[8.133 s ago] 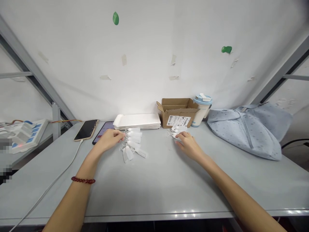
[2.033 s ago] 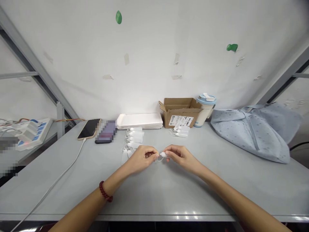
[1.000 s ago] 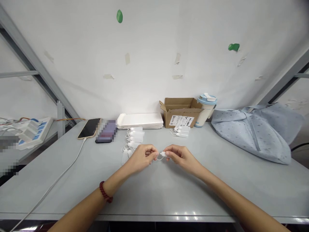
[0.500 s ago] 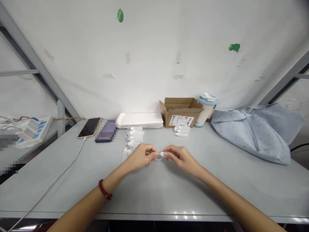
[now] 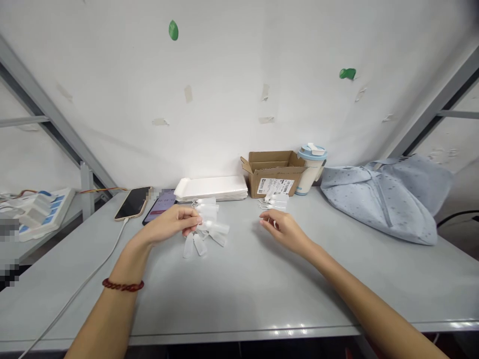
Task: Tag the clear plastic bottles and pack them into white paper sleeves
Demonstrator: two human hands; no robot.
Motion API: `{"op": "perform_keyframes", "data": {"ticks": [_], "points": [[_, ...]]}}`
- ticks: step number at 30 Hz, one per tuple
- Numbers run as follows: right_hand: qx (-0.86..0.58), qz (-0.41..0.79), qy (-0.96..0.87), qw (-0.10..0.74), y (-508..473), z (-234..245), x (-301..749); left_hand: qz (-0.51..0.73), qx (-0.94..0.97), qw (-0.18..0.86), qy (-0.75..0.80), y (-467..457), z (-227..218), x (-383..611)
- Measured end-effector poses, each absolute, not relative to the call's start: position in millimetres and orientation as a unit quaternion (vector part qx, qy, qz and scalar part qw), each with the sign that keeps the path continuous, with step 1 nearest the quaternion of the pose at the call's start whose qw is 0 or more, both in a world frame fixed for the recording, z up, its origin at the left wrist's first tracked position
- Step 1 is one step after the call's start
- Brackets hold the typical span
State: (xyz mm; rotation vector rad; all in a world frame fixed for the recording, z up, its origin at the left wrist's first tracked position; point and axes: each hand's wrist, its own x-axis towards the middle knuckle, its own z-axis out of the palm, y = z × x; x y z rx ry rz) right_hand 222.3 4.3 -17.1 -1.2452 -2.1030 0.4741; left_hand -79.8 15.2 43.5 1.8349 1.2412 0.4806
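Left hand (image 5: 172, 223) pinches a translucent, white-ended tag (image 5: 216, 227) over similar tags (image 5: 200, 245) at left; right hand (image 5: 285, 230) sits released, relaxed

Illumination is bright and diffuse. Glare spots mark the front edge of the bench (image 5: 232, 294). Upper-right corner: darkened.

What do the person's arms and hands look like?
The bare left hand and bare right hand wear no gloves; no sleeves show on the forearms. A dark red, round, knobbly bracelet circles the left one; none shows on the right.
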Motion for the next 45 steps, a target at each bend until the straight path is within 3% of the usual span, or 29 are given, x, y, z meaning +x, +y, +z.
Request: {"op": "perform_keyframes", "data": {"ticks": [5, 14, 31, 40, 45], "points": [[-0.498, 0.083, -0.807, 0.306, 17.7, -26.8, 236.0, 0.111, 0.738, 0.441, 0.498, 20.1, 42.6, -101.9], [-0.545, -0.030, -0.813, 0.203, 34.4, -41.2, 255.8, 0.110, 0.716, 0.428, 0.540, 26.6, 34.4, -109.7], [-0.633, -0.020, -0.762, 0.136, 37.3, -39.9, 256.7, 0.252, 0.689, 0.413, 0.540, 14.8, 40.3, -80.2], [-0.604, 0.051, -0.779, 0.161, 28.9, -37.7, 246.4, 0.232, 0.711, 0.514, 0.421, -0.9, 39.4, -47.3], [-0.540, 0.134, -0.794, 0.243, 12.7, -27.6, 226.7, 0.223, 0.682, 0.537, 0.445, -4.1, 26.0, -29.8]]}}
